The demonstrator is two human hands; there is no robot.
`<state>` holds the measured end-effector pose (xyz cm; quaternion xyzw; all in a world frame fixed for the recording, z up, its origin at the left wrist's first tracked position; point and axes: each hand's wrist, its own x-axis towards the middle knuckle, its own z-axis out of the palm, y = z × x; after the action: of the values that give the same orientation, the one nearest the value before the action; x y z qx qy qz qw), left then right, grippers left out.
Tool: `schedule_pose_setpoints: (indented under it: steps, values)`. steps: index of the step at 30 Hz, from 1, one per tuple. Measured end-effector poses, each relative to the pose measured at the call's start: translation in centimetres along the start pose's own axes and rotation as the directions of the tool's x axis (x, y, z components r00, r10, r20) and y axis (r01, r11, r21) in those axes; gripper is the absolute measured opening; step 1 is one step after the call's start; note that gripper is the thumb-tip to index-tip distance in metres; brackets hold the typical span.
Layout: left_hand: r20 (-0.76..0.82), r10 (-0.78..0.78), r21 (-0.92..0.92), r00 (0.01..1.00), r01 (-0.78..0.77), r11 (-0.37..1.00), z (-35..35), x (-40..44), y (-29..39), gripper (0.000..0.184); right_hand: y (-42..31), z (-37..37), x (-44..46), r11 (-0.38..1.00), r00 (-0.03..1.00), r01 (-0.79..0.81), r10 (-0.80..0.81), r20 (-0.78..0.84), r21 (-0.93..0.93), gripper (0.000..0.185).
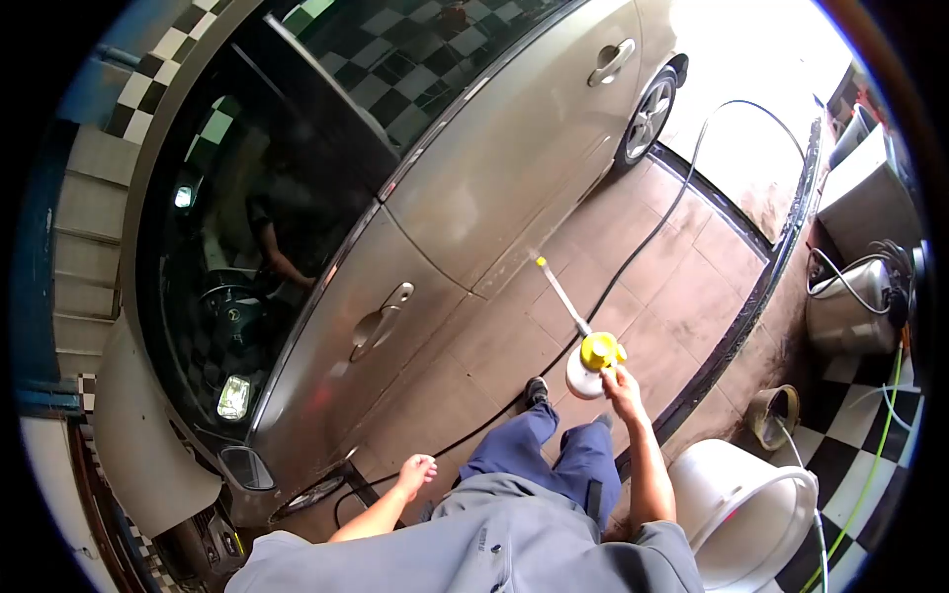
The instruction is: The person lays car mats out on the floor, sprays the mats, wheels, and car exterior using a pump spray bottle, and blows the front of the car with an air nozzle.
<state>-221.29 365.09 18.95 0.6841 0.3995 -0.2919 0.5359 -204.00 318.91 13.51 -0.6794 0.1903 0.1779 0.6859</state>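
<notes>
My right hand [621, 393] grips a pump sprayer [583, 376] with a white bottle and a yellow head. Its long pale wand points away from me, and the yellow nozzle tip [541, 261] is close to the lower edge of the car's rear door [514, 168]. A faint whitish haze shows around that tip. Low beside the front door [395, 336], my left hand [417, 472] is loosely curled, with nothing visible in it. The beige car [435, 267] has both side doors closed, and its lower panels look dusty.
A black hose [633, 259] snakes over the tiled floor [672, 287], passing by my shoe [536, 391]. At the right stand a large white bucket [712, 484], a smaller bucket [761, 415] and a beige container [850, 311] with cables. A dark floor channel [717, 371] runs along that side.
</notes>
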Motion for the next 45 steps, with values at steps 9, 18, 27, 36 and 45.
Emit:
schedule_pose_setpoints:
  steps: [9, 18, 27, 36, 45]
  values:
    - [-0.266, -0.127, -0.108, 0.956, 0.102, 0.989, 10.2, -2.4, 6.1, 0.014, -1.3, -17.2, 15.8, 0.742, 0.859, 0.217, -0.454, -0.237, -0.634, 0.023]
    - [-0.145, -0.165, 0.271, 0.976, 0.2, 0.942, 23.3, -7.0, 13.9, 0.017, -5.4, -23.9, 22.9, 0.764, 0.963, 0.223, -0.271, 0.014, -0.606, 0.037]
    - [-0.214, -0.208, 0.203, 0.954, 0.251, 0.946, 26.6, -7.2, 18.0, 0.015, 2.2, -25.2, 26.0, 0.994, 0.978, -0.097, 0.104, -0.178, 0.048, 0.028]
    - [-0.224, -0.241, 0.187, 0.944, 0.285, 0.94, 28.6, -6.8, 18.9, 0.013, 0.7, -26.5, 28.7, 0.743, 0.99, -0.07, 0.134, 0.045, -0.665, 0.041]
    - [-0.169, -0.235, 0.101, 0.957, 0.254, 0.962, 32.6, -0.4, 21.8, 0.014, -9.5, -33.6, 30.1, 0.884, 0.981, 0.185, -0.19, 0.031, -0.429, 0.03]
